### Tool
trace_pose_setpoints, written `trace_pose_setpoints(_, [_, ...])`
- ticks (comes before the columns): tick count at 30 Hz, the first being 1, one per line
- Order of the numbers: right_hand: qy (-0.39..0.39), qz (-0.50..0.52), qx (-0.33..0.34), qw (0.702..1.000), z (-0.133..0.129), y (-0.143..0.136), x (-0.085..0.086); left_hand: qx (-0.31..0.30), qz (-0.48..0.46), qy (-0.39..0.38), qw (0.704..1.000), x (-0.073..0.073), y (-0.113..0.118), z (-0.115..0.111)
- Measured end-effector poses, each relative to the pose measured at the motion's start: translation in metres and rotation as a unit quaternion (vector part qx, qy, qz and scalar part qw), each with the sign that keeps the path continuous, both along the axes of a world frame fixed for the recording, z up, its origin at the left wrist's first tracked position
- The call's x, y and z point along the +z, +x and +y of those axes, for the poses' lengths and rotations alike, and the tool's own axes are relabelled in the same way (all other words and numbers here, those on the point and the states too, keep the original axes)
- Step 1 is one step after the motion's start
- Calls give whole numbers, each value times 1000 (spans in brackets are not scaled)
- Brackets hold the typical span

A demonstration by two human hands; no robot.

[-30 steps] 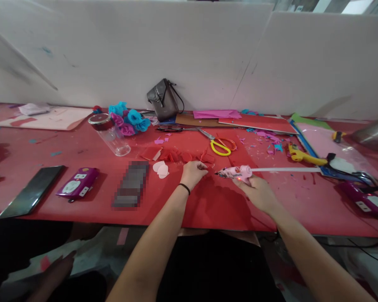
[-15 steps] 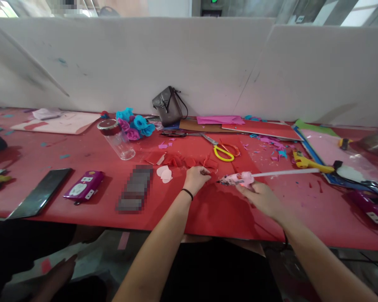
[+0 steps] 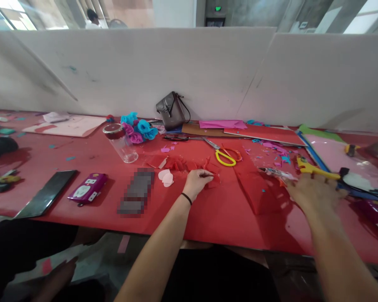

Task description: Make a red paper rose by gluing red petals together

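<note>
My left hand (image 3: pixel 198 183) is closed in a pinch on a small red paper piece (image 3: pixel 211 178), low over the red table (image 3: pixel 176 222). To the right, my right hand (image 3: pixel 316 193) is over the pink glue gun (image 3: pixel 279 173), with its fingers spread and slightly blurred. The glue gun's dark nozzle points left. Crumpled red paper pieces (image 3: pixel 179 163) lie just beyond my left hand, and pale pink petal-shaped pieces (image 3: pixel 166 178) are to its left. Yellow-handled scissors (image 3: pixel 225 157) rest behind, between my hands.
A clear jar (image 3: pixel 124 151) stands beside blue and purple paper flowers (image 3: pixel 141 130). A dark bag (image 3: pixel 173 111) leans on the white partition (image 3: pixel 129 71). A phone (image 3: pixel 47 193) and purple box (image 3: pixel 88 188) lie left; a yellow tool (image 3: pixel 315 169) lies right.
My right hand has moved right with the pink glue gun and its fingers have spread. My left hand stays nearly in place, still pinching. The view has shifted slightly.
</note>
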State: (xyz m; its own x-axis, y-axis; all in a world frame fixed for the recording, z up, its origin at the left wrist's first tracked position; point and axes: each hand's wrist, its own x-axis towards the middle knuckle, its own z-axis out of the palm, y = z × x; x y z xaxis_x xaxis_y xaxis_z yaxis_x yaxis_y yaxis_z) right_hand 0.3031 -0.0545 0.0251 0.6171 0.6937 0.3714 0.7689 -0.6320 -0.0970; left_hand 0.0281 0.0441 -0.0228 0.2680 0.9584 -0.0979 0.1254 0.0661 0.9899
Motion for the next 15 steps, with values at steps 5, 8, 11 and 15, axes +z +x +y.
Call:
trace_pose_setpoints(5, [108, 126, 342, 925, 16, -87, 11, -32, -76, 11, 997, 6, -4, 2])
trace_pose_setpoints(8, [3, 295, 425, 856, 43, -123, 10, -59, -110, 9, 992, 8, -6, 4])
trace_pose_setpoints(11, [-69, 376, 422, 822, 61, -132, 9, -67, -121, 6, 990, 9, -7, 4])
trace_pose_setpoints(15, [-54, 386, 406, 827, 68, -131, 20, -56, -123, 12, 991, 11, -5, 4])
